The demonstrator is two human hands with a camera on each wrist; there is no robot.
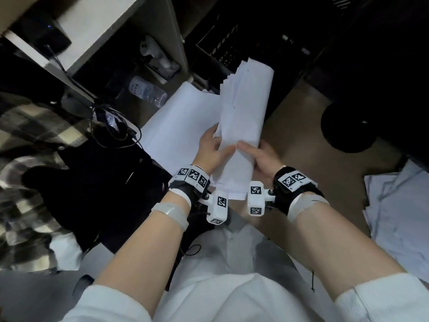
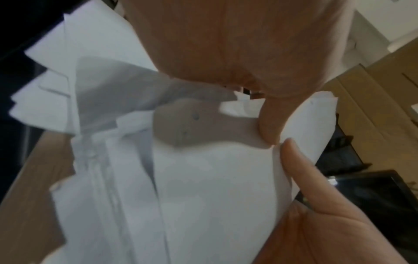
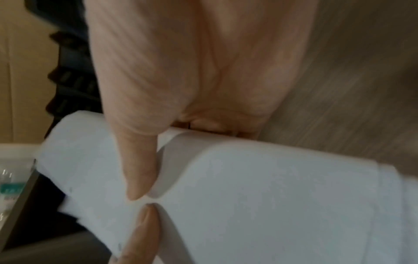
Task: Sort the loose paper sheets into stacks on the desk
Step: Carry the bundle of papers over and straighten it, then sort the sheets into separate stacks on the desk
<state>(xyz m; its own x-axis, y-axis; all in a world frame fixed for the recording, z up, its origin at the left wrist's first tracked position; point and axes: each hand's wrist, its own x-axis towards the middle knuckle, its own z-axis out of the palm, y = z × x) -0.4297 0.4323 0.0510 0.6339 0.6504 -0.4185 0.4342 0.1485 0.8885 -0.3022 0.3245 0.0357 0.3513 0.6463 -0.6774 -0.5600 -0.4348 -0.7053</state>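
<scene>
I hold a bundle of white paper sheets (image 1: 243,112) in front of me, bent into a curve, its far edges fanned out. My left hand (image 1: 213,152) grips its left side with the fingers behind and the thumb on top. My right hand (image 1: 260,156) grips the right side the same way. The two thumb tips almost meet on the top sheet. In the left wrist view the bundle (image 2: 203,196) fills the frame, its sheets uneven. In the right wrist view my right thumb (image 3: 138,169) presses the curved paper (image 3: 271,196).
A large white sheet (image 1: 181,119) lies behind the bundle on the left. A messy heap of loose sheets (image 1: 399,217) lies at the right edge. A water bottle (image 1: 147,90), black cables (image 1: 116,129), a plaid cloth (image 1: 27,135) and a black chair base (image 1: 348,126) surround the brown surface.
</scene>
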